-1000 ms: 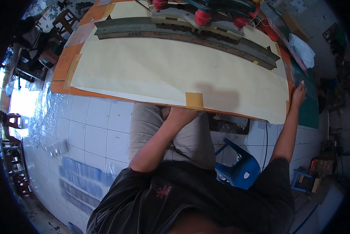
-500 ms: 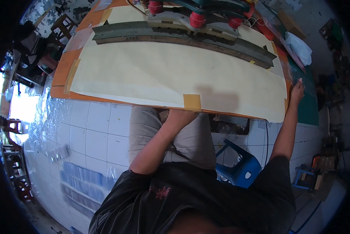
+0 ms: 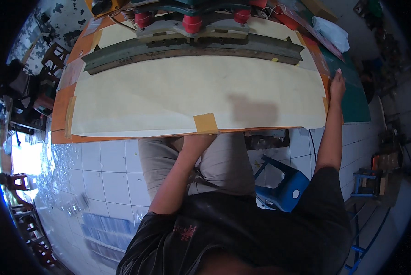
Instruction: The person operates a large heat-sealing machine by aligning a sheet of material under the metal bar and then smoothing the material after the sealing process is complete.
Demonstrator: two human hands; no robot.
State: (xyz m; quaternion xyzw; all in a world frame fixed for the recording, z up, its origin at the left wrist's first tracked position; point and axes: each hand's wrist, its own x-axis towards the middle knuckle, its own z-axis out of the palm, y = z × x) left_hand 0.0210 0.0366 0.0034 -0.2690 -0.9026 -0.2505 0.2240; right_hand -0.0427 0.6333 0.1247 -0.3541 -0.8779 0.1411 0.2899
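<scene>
My left hand (image 3: 198,144) reaches to the front edge of the table, below a square of tan tape (image 3: 206,123). Its fingers pass under the edge and are hidden. Out at the table's right side, my right hand (image 3: 337,86) is closed, its fingers drawn together beside the orange border and over a green surface (image 3: 353,98). Whatever it may hold is too small to make out. A large cream sheet (image 3: 168,91), taped at its edges, covers the tabletop between the hands. Across the sheet's far part lies a long dark metal bar (image 3: 191,47), clear of both hands.
Above the bar hangs a green machine frame with red cylindrical mounts (image 3: 192,24). A white plastic bag (image 3: 331,33) lies at the far right. Below the table are a blue plastic stool (image 3: 283,185), white floor tiles and clear plastic-wrapped stacks (image 3: 107,231) at left.
The whole view has shifted and turned slightly, so the table and machine appear farther left. Both hands keep about the same places along the table's edges.
</scene>
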